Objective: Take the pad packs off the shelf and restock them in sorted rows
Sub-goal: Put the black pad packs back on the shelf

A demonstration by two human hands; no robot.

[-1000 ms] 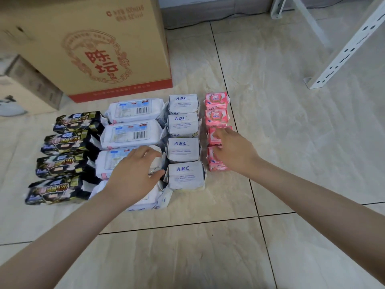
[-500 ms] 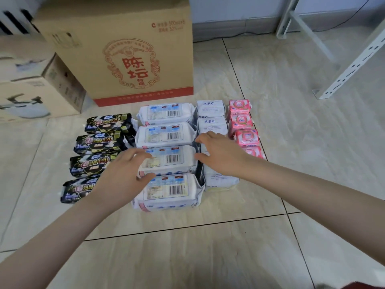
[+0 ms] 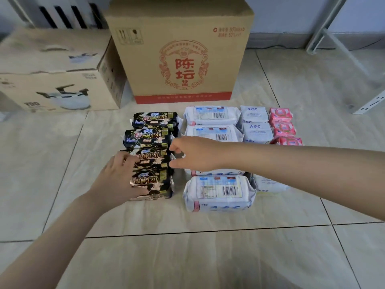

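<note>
Black packs: four, in one column on the floor, at the left of the group, their ends lined up.
Large white packs: four, in the next column to the right. The third from the back is mostly covered by the right forearm.
Small white packs: three can be counted, two at the back and one near the front. The arm covers the stretch between them.
Pink packs: three can be counted, in the column farthest right. The arm hides whatever lies nearer.
Left hand: lies flat over the left ends of the two nearest black packs, fingers fairly straight, pressing and not gripping.
Right hand: reaches across the white packs to the right end of the third black pack. Thumb and forefinger are apart in a half-open curl around that end. I cannot tell whether they have hold of it.
Boxes: two, behind the packs. One is a brown box with red print. The other is a box with a pot picture, to its left.
Radiator: one, behind the boxes.
White metal frame: its legs stand at the far right.
</note>
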